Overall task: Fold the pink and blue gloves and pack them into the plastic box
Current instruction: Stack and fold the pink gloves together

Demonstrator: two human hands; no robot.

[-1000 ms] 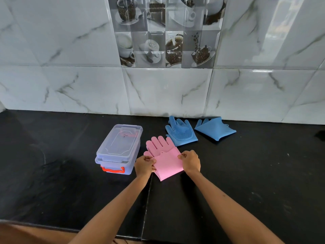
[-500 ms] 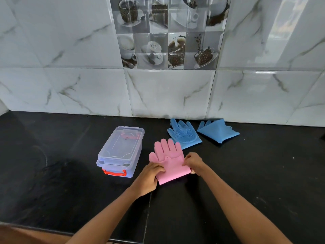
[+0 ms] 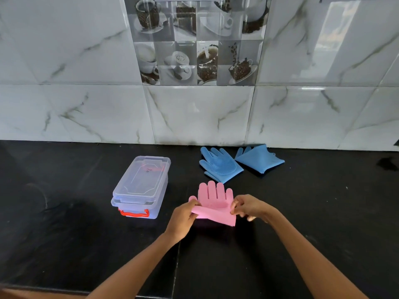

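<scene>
Pink glove: left hand, right hand pinching cuff, folding toward fingers; probably needing pressing flat next.

The plastic box stood lidded just left of the hands, blocking that side. Two blue gloves lay behind, near the wall. Bare surface lay open to the right and front.

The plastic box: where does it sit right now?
In the head view the plastic box, lid on, stands on the black counter left of the pink glove held by both hands.
</scene>
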